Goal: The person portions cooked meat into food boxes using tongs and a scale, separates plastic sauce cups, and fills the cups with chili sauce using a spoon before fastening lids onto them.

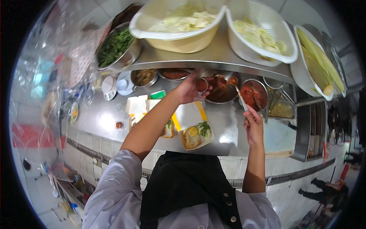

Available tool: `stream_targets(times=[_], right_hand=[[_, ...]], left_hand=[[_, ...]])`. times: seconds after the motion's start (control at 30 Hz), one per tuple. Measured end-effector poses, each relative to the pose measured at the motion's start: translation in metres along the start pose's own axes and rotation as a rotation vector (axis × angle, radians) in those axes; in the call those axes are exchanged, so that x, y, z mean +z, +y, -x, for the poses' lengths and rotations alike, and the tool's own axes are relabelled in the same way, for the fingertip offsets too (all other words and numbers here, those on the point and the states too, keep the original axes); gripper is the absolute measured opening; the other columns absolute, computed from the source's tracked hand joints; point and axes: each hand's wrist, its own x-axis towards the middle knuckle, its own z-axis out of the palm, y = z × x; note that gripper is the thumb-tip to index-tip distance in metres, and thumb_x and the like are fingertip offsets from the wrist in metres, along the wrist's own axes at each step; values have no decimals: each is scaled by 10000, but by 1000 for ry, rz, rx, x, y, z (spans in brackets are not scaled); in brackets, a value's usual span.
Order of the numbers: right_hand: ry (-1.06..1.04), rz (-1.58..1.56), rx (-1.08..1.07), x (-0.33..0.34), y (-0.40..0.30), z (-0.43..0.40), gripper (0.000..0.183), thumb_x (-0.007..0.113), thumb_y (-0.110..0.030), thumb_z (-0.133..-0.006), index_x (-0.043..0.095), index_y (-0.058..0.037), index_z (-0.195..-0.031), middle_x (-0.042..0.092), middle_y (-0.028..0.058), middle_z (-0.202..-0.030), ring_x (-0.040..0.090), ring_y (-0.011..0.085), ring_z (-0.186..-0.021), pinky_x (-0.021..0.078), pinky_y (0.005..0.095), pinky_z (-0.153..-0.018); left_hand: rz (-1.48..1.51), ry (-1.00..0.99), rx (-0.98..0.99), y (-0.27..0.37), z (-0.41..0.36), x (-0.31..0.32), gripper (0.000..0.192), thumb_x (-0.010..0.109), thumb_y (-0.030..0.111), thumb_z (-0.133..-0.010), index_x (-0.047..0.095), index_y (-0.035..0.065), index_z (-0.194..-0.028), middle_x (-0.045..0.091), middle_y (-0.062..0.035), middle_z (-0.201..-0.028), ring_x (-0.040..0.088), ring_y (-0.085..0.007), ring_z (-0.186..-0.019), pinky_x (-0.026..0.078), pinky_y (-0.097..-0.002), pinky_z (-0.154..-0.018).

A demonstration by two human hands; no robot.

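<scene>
My left hand (190, 90) holds a small clear plastic cup (202, 85) filled with red sauce, its clear lid hanging open below. In my right hand (253, 121) is a metal spoon (240, 96), its bowl full of red sauce and raised over a large metal bowl of dark red sauce (218, 93). Beneath my left hand stands an open takeaway box (197, 141) with a fried egg, greens and cucumber slices. Another open box (137, 106) is partly hidden by my left forearm. A small filled sauce cup (119, 125) sits on the steel counter's left part.
Overhead, a steel shelf (177, 63) carries white tubs of cut vegetables (186, 35) and a pot of greens (114, 50). To the right are a pot of red sambal (253, 94) and a pale cutting board (278, 137). A person (328, 189) is at far right.
</scene>
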Motion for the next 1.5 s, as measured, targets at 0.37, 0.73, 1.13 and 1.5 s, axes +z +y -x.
stream_targets(times=[0.37,0.73,1.13,1.5], right_hand=[[-60,77,50,17,27,-11,475,658,-118,-1041,562,-55,-1502,633,-41,-1010,381,5,-619,299,186,-519],[0,213,-55,53,77,-3,430,649,-119,-1046,599,-60,-1469,654,-39,-1001,376,5,-616,286,196,-506],[192,141,80,84,84,14,532,668,-142,-1018,530,-125,-1531,605,-15,-1086,436,54,-634,348,205,-513],[200,184,33,71,85,-7,462,636,-157,-1057,547,-103,-1507,604,-63,-1040,393,37,-647,321,196,-525]], left_hand=[[-1,415,147,-35,193,-98,478,760,296,-946,628,178,-1390,674,43,-974,569,-19,-716,481,-183,-609],[-637,1140,-75,-74,485,-475,438,854,232,-798,613,13,-1091,651,-48,-736,671,-180,-637,605,-361,-613],[-942,1056,-247,-44,410,-504,1085,909,321,-723,303,-25,-1554,740,-209,-978,747,-339,-911,629,-446,-730],[-1413,1230,540,-30,381,-394,649,809,216,-876,515,77,-1437,552,-226,-1385,567,-437,-1278,481,-475,-1083]])
